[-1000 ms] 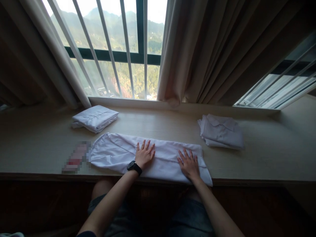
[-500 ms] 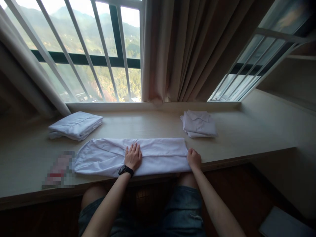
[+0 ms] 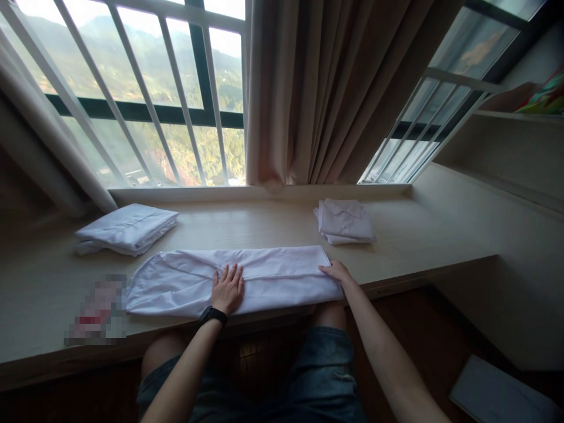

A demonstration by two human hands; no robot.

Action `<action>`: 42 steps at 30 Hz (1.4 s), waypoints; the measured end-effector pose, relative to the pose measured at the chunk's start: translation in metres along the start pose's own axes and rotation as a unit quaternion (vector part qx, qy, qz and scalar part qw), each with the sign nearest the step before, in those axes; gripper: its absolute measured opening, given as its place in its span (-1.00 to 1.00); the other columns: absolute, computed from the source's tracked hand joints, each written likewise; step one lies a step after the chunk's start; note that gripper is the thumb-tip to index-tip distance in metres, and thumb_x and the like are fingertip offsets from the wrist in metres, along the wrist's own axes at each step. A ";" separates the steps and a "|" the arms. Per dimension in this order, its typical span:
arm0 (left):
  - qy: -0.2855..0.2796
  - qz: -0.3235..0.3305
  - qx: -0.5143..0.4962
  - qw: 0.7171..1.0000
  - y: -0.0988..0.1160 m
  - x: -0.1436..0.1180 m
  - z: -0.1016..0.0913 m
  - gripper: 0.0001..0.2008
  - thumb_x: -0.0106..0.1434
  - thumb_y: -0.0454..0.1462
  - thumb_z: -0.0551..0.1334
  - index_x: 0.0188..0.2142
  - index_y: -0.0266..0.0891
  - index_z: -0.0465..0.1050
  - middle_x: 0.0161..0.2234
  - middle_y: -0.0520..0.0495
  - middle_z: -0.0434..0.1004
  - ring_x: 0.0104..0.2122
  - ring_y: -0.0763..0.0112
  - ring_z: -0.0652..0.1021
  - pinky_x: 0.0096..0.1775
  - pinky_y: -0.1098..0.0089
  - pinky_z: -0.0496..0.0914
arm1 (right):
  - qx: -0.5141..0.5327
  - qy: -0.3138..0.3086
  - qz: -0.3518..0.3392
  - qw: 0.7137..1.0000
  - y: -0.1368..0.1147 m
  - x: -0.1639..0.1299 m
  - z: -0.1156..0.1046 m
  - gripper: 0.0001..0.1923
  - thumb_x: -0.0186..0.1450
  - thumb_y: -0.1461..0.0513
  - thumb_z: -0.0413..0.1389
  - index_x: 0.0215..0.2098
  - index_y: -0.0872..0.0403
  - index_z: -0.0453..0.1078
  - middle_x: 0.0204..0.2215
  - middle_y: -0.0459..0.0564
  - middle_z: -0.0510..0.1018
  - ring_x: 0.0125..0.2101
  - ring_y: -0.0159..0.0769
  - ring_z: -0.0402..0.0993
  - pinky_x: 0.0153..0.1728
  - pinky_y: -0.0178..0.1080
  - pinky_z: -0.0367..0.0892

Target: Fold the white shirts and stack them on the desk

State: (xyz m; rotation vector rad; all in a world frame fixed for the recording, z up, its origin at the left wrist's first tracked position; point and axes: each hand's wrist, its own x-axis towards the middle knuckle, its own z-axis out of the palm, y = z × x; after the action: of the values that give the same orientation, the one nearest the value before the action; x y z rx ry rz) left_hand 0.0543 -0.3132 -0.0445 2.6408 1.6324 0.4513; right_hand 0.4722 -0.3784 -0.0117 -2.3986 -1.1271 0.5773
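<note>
A white garment [image 3: 273,294] lies on the wooden ledge before me, folded into a long strip with a lengthwise edge along its middle. Its left end is rounded and wrinkled; the right end is straight. My left hand [image 3: 228,289], with a black watch on the wrist, rests flat on the cloth near the centre, fingers extended. At the right end, my right hand [image 3: 337,272] pinches the garment's edge, its thumb on top and some fingers hidden.
Folded white cloth [image 3: 127,229] sits at the back left, and a folded white collared shirt [image 3: 346,222] at the back right. A blurred-out item [image 3: 97,311] lies left of the garment. Behind the ledge [image 3: 247,217] are curtains [image 3: 299,88] and barred windows.
My right hand has shifted from a closed fist at the garment's right end to a thumb-on-top pinch there. The left hand stays flat on the cloth. The view has turned slightly right.
</note>
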 end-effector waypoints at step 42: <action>0.039 0.000 -0.018 0.999 -0.005 -0.004 0.007 -0.46 0.44 -0.16 -0.06 0.33 -0.28 0.25 0.32 -0.18 0.27 0.33 0.00 0.22 0.34 -0.13 -0.07 | 0.199 -0.172 -0.101 0.959 -0.213 -0.092 0.116 -0.56 0.16 0.19 0.19 -0.01 0.08 0.27 -0.24 0.04 0.57 -0.47 -0.28 0.51 -0.50 -0.30 0.39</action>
State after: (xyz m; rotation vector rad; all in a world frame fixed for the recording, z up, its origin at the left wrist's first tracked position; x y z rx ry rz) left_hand 0.0498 -0.3135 -0.0531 2.6297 1.6297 0.5856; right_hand 0.2268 -0.3044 0.0242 -1.8574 -1.2366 1.0669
